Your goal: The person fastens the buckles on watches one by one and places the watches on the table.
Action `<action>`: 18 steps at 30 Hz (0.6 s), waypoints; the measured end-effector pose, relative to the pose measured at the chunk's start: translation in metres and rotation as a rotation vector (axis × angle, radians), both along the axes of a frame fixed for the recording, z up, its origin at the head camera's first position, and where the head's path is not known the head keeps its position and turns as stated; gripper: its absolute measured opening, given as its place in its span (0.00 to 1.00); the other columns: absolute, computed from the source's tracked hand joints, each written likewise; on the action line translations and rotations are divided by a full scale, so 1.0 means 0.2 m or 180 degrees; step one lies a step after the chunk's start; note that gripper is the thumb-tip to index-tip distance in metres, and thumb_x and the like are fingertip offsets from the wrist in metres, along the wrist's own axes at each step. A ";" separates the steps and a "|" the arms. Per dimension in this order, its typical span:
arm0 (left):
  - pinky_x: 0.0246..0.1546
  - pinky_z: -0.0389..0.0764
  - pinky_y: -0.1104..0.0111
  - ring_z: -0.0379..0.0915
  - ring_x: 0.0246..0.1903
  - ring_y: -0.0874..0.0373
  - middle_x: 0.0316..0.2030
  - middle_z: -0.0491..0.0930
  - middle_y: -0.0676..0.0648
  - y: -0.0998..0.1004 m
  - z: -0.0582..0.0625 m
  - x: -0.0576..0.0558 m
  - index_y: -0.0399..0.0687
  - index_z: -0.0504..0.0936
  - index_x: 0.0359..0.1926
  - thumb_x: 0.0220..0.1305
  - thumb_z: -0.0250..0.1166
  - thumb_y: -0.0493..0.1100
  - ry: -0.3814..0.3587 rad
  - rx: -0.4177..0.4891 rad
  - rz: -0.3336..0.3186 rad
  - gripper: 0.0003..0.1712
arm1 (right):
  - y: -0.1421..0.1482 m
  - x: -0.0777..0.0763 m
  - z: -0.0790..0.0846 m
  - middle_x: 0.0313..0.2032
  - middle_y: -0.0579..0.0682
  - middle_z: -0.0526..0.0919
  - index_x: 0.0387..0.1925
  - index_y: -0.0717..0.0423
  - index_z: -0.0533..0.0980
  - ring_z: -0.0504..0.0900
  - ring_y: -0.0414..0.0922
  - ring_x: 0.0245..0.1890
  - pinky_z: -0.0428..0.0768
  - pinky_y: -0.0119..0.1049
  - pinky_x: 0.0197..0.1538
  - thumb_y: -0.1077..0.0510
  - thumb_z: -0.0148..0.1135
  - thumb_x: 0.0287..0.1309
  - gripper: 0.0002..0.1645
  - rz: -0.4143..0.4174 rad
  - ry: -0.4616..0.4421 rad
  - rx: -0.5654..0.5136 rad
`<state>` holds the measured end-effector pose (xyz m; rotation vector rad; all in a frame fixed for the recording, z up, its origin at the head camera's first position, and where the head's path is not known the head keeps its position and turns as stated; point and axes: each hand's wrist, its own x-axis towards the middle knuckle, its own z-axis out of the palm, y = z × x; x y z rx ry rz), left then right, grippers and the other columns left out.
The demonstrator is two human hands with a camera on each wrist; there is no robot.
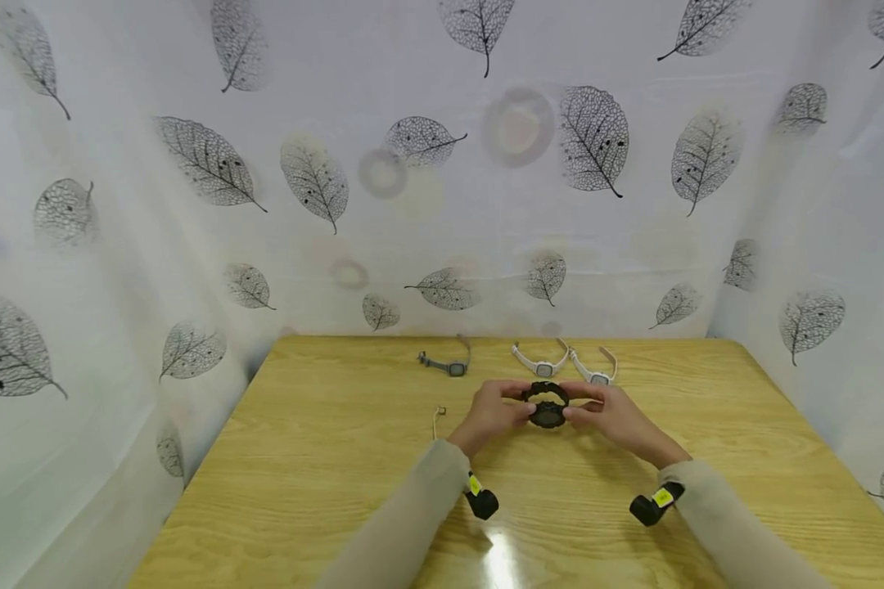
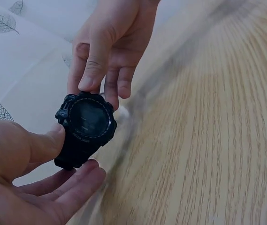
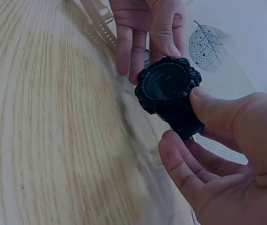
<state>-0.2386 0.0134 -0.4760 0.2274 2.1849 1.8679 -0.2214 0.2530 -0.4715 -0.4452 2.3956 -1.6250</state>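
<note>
A black digital sports watch (image 1: pixel 547 416) is held up above the table between both hands, its strap bent into a loop. My left hand (image 1: pixel 495 415) pinches its left side, and my right hand (image 1: pixel 610 415) pinches the right side. Seen from the left wrist, the round watch face (image 2: pixel 90 118) points up toward the camera, with a thumb at either edge. In the right wrist view the dark dial (image 3: pixel 165 83) is tilted, and its strap (image 3: pixel 186 123) hangs between the right thumb and fingers.
Behind the hands lie a grey watch (image 1: pixel 457 368) and two white watches (image 1: pixel 544 370), one near the right fingers. A thin pale strap (image 1: pixel 435 419) is partly hidden by the left forearm. The wooden table (image 1: pixel 324 442) meets a leaf-print curtain (image 1: pixel 442 204) at the back.
</note>
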 end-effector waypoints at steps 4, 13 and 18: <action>0.39 0.88 0.65 0.83 0.37 0.59 0.48 0.84 0.43 0.01 0.00 0.00 0.42 0.86 0.57 0.63 0.72 0.32 -0.0044 -0.0269 0.0052 0.20 | 0.00 -0.01 -0.02 0.68 0.70 0.71 0.70 0.69 0.68 0.80 0.62 0.60 0.86 0.37 0.49 0.57 0.66 0.70 0.34 0.0030 0.0007 0.0104; 0.33 0.87 0.65 0.84 0.33 0.56 0.46 0.86 0.43 0.00 -0.01 0.01 0.39 0.85 0.58 0.64 0.72 0.34 0.0043 -0.0467 -0.0041 0.21 | 0.01 -0.03 -0.06 0.67 0.69 0.72 0.70 0.70 0.68 0.80 0.60 0.60 0.86 0.39 0.47 0.58 0.65 0.71 0.33 0.0139 -0.0040 0.0154; 0.32 0.86 0.66 0.84 0.32 0.53 0.43 0.85 0.46 0.00 -0.01 0.01 0.39 0.84 0.59 0.66 0.71 0.36 0.0056 -0.0444 -0.0107 0.21 | 0.01 -0.04 -0.07 0.67 0.71 0.72 0.69 0.72 0.68 0.80 0.60 0.59 0.86 0.41 0.48 0.59 0.63 0.72 0.32 0.0208 -0.0084 0.0076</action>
